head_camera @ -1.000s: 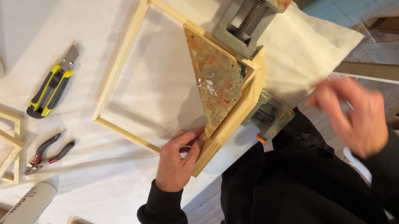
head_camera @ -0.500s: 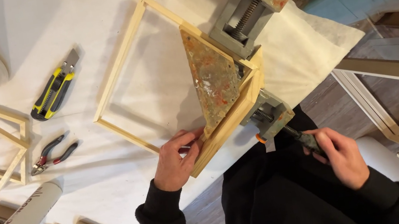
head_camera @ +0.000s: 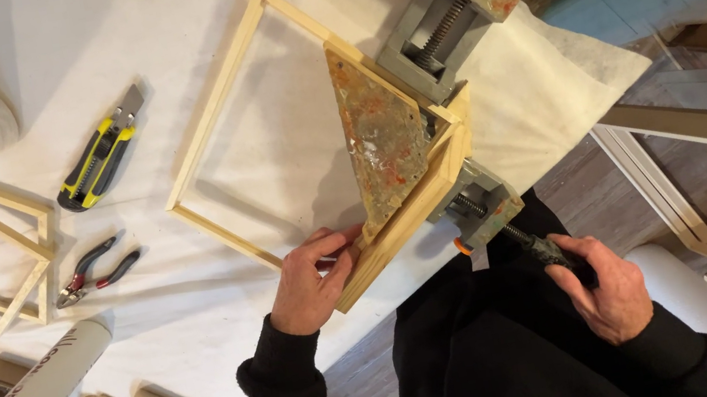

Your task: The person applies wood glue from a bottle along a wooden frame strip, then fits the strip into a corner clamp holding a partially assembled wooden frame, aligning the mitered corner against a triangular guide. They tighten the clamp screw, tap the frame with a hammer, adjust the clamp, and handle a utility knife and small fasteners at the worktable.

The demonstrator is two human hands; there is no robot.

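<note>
Left hand (head_camera: 314, 277) is gripping the end of the wooden frame (head_camera: 263, 118) right where it goes into the corner clamp (head_camera: 419, 135), fingers curled over the wood. Right hand (head_camera: 603, 286) is wrapped around the clamp handle (head_camera: 534, 245), down off the desk (head_camera: 198, 301) edge. Frame lies flat just beyond the left hand. Further out past that hand: pliers (head_camera: 93, 271) and a yellow utility knife (head_camera: 99, 153).

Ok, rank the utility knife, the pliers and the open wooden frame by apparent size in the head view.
1. Open wooden frame, by far the largest.
2. Utility knife.
3. Pliers, only slightly smaller than the knife, so that order is unsure.
</note>
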